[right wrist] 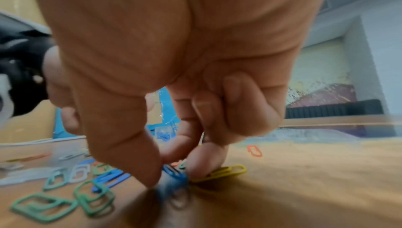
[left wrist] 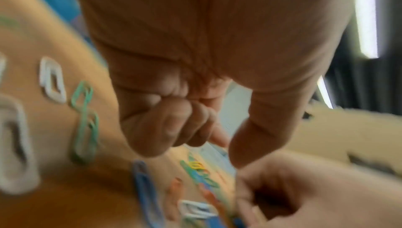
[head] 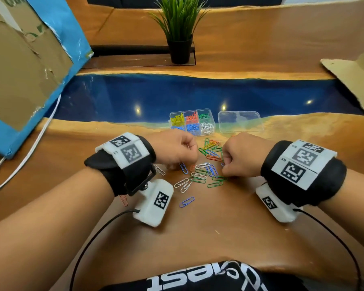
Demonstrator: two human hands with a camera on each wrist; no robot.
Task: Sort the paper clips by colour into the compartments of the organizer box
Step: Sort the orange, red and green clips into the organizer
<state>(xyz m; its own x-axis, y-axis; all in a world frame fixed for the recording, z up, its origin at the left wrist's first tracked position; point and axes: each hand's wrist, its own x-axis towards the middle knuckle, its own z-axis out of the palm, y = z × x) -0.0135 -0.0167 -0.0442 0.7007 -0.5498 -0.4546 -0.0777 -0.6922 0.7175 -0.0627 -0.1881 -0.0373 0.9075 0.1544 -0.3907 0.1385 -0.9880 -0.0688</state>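
Observation:
The clear organizer box (head: pixel 213 122) sits past my hands, with yellow, red, green, blue and white clips in separate compartments. Loose paper clips (head: pixel 204 173) of mixed colours lie scattered between my hands on the wooden table. My right hand (right wrist: pixel 174 175) pinches a blue paper clip (right wrist: pixel 177 173) between thumb and forefinger, low against the table, beside a yellow clip (right wrist: pixel 226 171). In the head view the right hand (head: pixel 224 166) is at the pile's right edge. My left hand (head: pixel 177 164) hovers at the pile's left edge. In the blurred left wrist view the left hand (left wrist: pixel 226 150) has its fingers curled, with nothing seen in them.
The box's clear lid (head: pixel 240 122) lies right of it. A potted plant (head: pixel 180 28) stands at the back, and a cardboard box (head: pixel 19 70) with a white cable (head: pixel 40 133) is at the left. Stray clips, blue (head: pixel 187 201) and red (head: pixel 124 200), lie nearer me.

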